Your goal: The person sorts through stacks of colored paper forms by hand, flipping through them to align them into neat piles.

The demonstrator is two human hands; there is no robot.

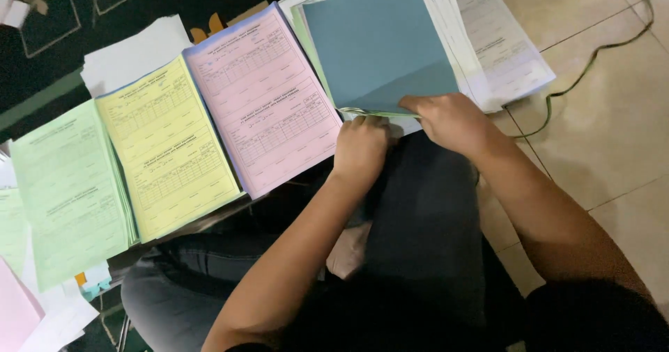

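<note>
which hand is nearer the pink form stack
Left. The left hand grips the near edge of the blue sheet, just right of the pink form stack. The right hand holds the same edge farther right, away from the pink stack.

1. You sit on a home floor: beige floor tiles [613,136] meet a dark patterned rug [63,52].
2. Stacks of coloured printed forms [167,150] and a trailing cable [592,59] surround you.
</note>
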